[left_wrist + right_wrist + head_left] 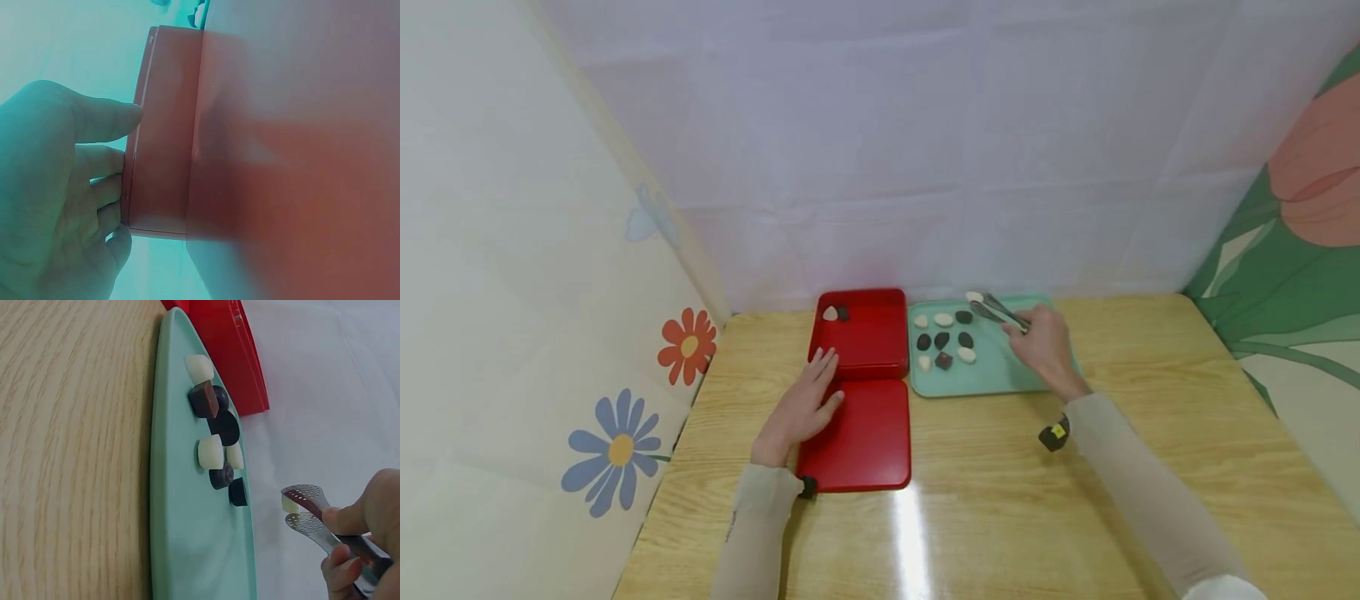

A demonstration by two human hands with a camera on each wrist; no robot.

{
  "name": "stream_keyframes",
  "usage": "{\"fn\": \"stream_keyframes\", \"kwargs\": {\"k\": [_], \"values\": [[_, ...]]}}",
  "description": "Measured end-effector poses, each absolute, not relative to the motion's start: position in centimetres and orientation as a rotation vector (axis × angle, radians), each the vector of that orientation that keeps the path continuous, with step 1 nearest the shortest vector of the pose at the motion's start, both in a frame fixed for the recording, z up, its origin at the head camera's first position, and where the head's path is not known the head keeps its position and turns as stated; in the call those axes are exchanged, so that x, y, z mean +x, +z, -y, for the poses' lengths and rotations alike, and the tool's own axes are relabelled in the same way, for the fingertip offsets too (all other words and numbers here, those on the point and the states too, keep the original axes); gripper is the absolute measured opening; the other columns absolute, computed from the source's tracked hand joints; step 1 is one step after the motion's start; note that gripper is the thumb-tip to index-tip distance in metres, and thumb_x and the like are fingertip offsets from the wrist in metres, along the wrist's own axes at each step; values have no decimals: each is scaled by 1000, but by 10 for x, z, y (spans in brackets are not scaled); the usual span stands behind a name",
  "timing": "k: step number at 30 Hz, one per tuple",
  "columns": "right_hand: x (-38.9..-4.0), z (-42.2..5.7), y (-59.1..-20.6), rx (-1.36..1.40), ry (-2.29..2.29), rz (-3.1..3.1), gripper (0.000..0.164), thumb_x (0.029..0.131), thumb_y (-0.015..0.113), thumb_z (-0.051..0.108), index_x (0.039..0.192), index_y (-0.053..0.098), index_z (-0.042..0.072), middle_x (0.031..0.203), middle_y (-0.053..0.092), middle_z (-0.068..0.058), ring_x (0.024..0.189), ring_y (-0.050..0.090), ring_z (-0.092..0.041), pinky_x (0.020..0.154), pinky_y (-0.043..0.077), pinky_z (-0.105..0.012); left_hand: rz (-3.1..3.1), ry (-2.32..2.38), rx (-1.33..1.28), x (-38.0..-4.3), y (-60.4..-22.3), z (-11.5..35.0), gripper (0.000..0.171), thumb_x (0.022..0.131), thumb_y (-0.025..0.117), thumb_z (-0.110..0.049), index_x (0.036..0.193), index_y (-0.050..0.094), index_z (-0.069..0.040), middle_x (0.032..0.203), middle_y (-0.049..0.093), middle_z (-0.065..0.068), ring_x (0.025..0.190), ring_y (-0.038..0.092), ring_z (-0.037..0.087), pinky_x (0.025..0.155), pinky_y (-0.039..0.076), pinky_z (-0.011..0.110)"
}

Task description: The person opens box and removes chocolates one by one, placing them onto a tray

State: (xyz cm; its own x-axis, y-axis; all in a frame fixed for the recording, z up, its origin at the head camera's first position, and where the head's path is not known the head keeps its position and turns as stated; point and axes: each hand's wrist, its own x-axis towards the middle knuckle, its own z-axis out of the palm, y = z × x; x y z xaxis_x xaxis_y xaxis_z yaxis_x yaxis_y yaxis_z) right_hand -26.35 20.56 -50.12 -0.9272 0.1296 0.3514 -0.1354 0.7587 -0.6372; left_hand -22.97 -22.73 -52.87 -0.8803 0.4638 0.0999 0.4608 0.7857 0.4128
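My right hand grips metal tongs with perforated tips. A white chocolate is pinched between the tips, above the back edge of a pale green tray. On that tray lie several white and dark chocolates, among them a square brown one. The left hand touches the front left edge of an open red box, fingers extended. Inside the box, at its back left, are a white chocolate and a dark square one.
A flat red lid lies directly in front of the box. Everything stands on a wooden table. White cloth hangs behind it, and flower-printed sheets flank both sides.
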Motion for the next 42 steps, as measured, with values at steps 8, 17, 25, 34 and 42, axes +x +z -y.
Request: {"fn": "stream_keyframes", "kwargs": {"k": [8, 17, 25, 34, 42], "values": [[-260, -213, -509, 14, 983, 2599, 32, 96, 79, 15, 116, 77, -10, 104, 71, -30, 80, 61, -34, 66, 48, -39, -2952, 682, 752, -229, -527, 227, 75, 107, 63, -26, 167, 28, 1, 178, 22, 16, 166, 13, 40, 131, 25, 57], [-261, -218, -519, -4, 971, 2608, 33, 96, 78, 15, 117, 77, -10, 101, 70, -29, 78, 59, -33, 63, 47, -37, -2961, 681, 755, -229, -528, 227, 74, 107, 63, -25, 167, 29, 2, 177, 23, 17, 166, 14, 42, 130, 26, 59], [-262, -221, -528, -31, 978, 2622, 32, 96, 78, 14, 116, 77, -11, 100, 71, -30, 75, 56, -29, 59, 45, -32, -2958, 671, 756, -229, -528, 227, 74, 107, 62, -26, 167, 28, 1, 178, 21, 16, 166, 13, 41, 131, 24, 58], [-263, -221, -535, -93, 959, 2653, 34, 95, 79, 16, 119, 76, -9, 109, 75, -29, 81, 61, -30, 63, 50, -36, -2956, 663, 765, -229, -527, 228, 74, 108, 61, -27, 167, 28, 2, 178, 21, 17, 166, 13, 41, 131, 23, 57], [-262, -220, -539, -71, 956, 2644, 35, 96, 78, 16, 120, 76, -10, 113, 75, -31, 82, 62, -32, 69, 54, -45, -2958, 659, 754, -228, -527, 227, 74, 107, 62, -26, 167, 28, 2, 178, 22, 17, 166, 13, 40, 131, 24, 57]]}}
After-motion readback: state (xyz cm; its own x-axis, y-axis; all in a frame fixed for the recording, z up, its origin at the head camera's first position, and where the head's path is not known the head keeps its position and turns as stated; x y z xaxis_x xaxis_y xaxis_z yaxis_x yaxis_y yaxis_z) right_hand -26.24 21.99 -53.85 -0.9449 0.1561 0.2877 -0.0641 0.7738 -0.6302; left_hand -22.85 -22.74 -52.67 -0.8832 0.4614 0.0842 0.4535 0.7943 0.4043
